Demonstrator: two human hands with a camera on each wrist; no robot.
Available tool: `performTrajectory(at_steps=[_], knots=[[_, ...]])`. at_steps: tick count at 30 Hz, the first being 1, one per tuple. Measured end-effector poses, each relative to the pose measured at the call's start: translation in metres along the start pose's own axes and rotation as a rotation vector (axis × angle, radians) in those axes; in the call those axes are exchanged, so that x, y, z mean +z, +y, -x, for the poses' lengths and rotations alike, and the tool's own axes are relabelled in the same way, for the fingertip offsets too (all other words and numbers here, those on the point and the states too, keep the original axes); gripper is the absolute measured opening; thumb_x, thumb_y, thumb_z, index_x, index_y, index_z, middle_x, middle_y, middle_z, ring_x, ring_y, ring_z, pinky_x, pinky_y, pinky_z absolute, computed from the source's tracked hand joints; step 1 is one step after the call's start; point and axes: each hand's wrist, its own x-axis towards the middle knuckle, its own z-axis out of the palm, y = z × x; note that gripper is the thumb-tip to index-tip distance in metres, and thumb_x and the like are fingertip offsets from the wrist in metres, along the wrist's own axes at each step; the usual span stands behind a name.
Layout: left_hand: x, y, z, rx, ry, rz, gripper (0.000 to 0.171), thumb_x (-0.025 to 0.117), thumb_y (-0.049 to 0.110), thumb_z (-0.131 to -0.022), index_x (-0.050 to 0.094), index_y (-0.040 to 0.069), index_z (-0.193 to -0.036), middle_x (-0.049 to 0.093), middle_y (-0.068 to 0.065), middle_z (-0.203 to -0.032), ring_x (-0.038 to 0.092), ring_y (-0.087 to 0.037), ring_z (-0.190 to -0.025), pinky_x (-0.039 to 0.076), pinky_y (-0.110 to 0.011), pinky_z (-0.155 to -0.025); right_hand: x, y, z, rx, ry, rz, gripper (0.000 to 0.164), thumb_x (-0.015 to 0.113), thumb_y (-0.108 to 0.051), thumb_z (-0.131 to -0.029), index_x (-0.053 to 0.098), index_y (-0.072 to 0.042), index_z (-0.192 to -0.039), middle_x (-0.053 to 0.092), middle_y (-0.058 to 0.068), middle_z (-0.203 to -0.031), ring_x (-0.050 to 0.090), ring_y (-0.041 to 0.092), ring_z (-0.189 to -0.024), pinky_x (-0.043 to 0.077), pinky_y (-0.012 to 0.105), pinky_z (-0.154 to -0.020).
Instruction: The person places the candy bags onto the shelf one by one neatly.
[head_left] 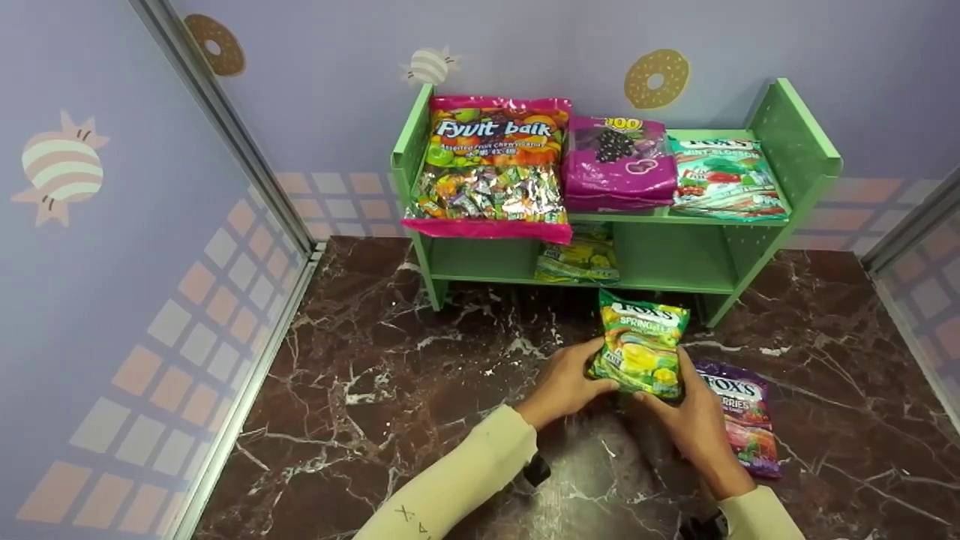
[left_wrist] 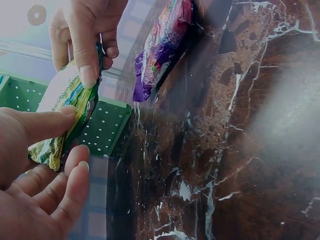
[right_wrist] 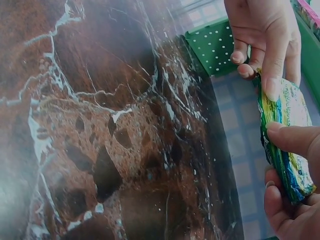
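Both hands hold a green and yellow candy bag (head_left: 643, 349) marked FOX'S above the dark marble surface, in front of a green shelf (head_left: 667, 266). My left hand (head_left: 568, 381) grips its left side, thumb across the front. On the opposite side, my right hand (head_left: 688, 416) grips it, thumb near the bottom edge. The wrist views show the thumbs on the printed face and fingers behind. Beside my right hand lies a purple FOX'S berries bag (head_left: 750, 424), partly hidden by that hand in the head view.
On the upper shelf stand a large fruit candy bag (head_left: 491, 169), a purple grape candy bag (head_left: 619, 165) and a mint FOX'S bag (head_left: 727, 178). A yellow-green bag (head_left: 577, 259) sits on the lower shelf. Panel walls (head_left: 97, 300) border the marble surface (head_left: 360, 390).
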Motion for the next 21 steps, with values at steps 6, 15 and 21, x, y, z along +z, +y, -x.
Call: performTrajectory(at_steps=[6,15,21], knots=[[0.000,0.006,-0.006,-0.004,-0.013,0.008,0.067,0.079,0.030,-0.080,0.052,0.026,-0.141,0.063,0.003,-0.130,0.061,-0.012,-0.116,0.050,-0.026,-0.094,-0.004,0.001,-0.003,-0.008,0.025,0.016,0.092,0.076,-0.025,-0.084,0.021,-0.001,-0.153,0.041,0.032,-0.144,0.044,0.047,-0.129,0.036,0.057,-0.105],[-0.002,0.013,-0.013,0.014,-0.027,-0.013,0.067,0.078,0.032,-0.082,0.049,0.029,-0.142,0.061,0.006,-0.133,0.060,-0.011,-0.118,0.050,-0.026,-0.095,-0.011,0.001,-0.007,-0.010,0.033,-0.002,0.093,0.076,-0.025,-0.084,0.020,-0.002,-0.154,0.042,0.033,-0.143,0.045,0.047,-0.128,0.036,0.057,-0.104],[-0.001,0.017,-0.020,0.008,-0.043,-0.017,0.068,0.076,0.033,-0.083,0.046,0.030,-0.144,0.059,0.007,-0.136,0.059,-0.011,-0.120,0.051,-0.028,-0.096,-0.017,0.002,-0.013,0.016,0.020,-0.010,0.093,0.076,-0.025,-0.084,0.018,-0.003,-0.154,0.038,0.032,-0.147,0.040,0.047,-0.132,0.032,0.057,-0.109]])
